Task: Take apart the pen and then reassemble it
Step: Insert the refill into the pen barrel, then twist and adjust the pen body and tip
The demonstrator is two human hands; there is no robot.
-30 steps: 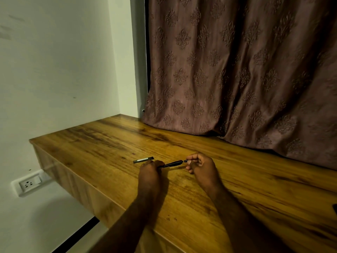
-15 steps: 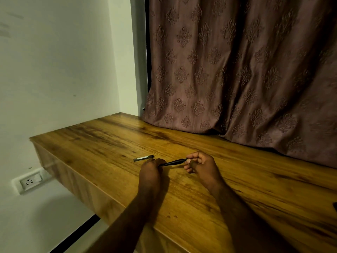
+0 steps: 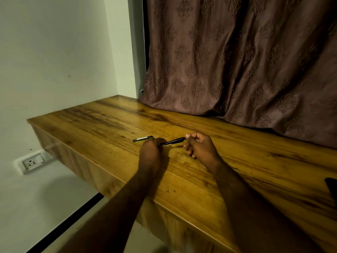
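Head view looks down along a wall-hung wooden bench (image 3: 237, 176), glossy honey-brown with dark grain streaks running lengthwise. From where I stand, the room is dim. A pale plain wall (image 3: 54, 61) closes the left side, and a heavy mauve-brown curtain (image 3: 237, 61) with embossed floral motifs fills the back, its hem bunched on the rear edge of the bench. Below the bench's left end a white socket (image 3: 32, 162) sits in the wall. Lower down, a black strip (image 3: 73, 218) crosses the pale surface; I can't tell whether it is a skirting.

Both forearms reach out over the front edge. The black pen (image 3: 173, 141) is held just above the wood, between the two hands, slanting up to the right. The left hand (image 3: 150, 152) is seen from the back, its fingers (image 3: 158, 141) curled round the pen's left end. The right hand (image 3: 199, 146) pinches the other end between thumb and fingertips (image 3: 191, 137), with the remaining fingers folded under.

A loose pen piece (image 3: 143, 139), dark with a pale band, lies flat on the bench just beyond the left hand, apart from the pen. At the far right edge a dark object (image 3: 332, 189) lies on the wood, cut off by the frame and too little of it shows to name.
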